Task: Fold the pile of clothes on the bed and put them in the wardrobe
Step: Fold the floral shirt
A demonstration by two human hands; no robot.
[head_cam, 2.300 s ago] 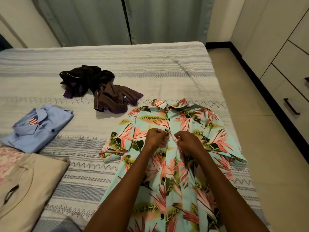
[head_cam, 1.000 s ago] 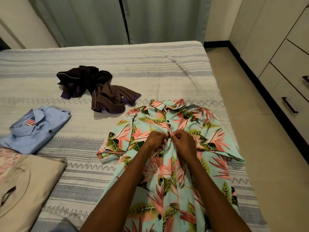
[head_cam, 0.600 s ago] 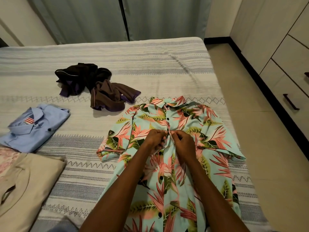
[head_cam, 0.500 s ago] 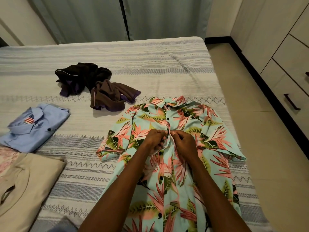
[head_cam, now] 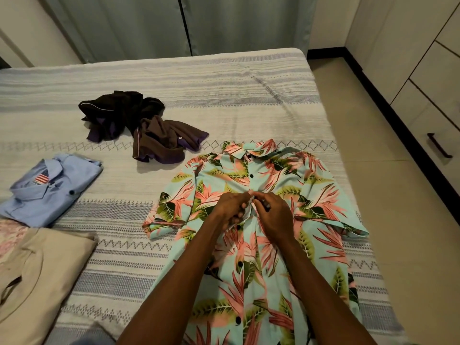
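Clothes lie across the striped grey-and-white bedspread (head_cam: 224, 78): at the left, a folded beige garment (head_cam: 37, 275) and a folded light-blue collared shirt (head_cam: 49, 188); farther back, a crumpled dark brown-and-purple garment (head_cam: 139, 128). Right of these, a turquoise floral button-up shirt (head_cam: 311, 195) lies spread flat, collar away. The left hand (head_cam: 230, 207) and right hand (head_cam: 272, 215) pinch its front placket together, fingers closed on the fabric. A cream wardrobe (head_cam: 428, 70) stands at far right.

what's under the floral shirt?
The floral shirt lies flat on the striped bedspread, whose bands show all around it. Both hands, left and right, pinch its placket. Anything between shirt and bedspread is covered.
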